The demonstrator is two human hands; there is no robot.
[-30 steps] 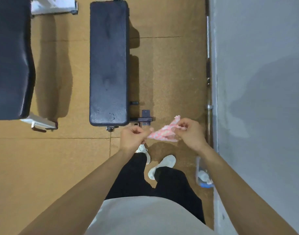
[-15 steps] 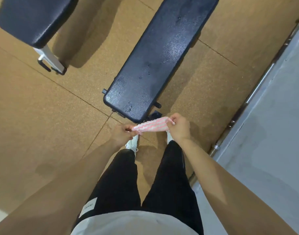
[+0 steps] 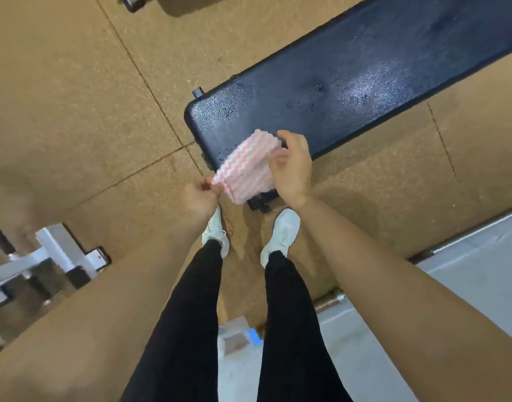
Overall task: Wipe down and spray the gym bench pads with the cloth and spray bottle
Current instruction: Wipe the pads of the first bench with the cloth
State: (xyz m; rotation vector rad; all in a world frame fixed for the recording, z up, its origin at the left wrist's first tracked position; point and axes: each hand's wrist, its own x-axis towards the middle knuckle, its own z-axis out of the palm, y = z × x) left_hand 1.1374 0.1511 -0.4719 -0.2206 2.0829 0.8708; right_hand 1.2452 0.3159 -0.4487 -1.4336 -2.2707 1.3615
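Pinches pink-striped cloth (image 3: 244,166) between left grip (image 3: 201,195) and right grip (image 3: 292,166), mid-frame, overlapping near end of bench pad (image 3: 350,79) stretching lengthwise toward upper right, right grip nearer.

Tan speckled floor (image 3: 74,111) with seams, grey wall (image 3: 481,285) right, white frame (image 3: 60,245) left.

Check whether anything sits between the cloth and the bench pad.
Nothing visible does. The left hand pinches one corner of the cloth and the right hand holds its other edge, at the near end of the bench pad, whose visible top is bare.
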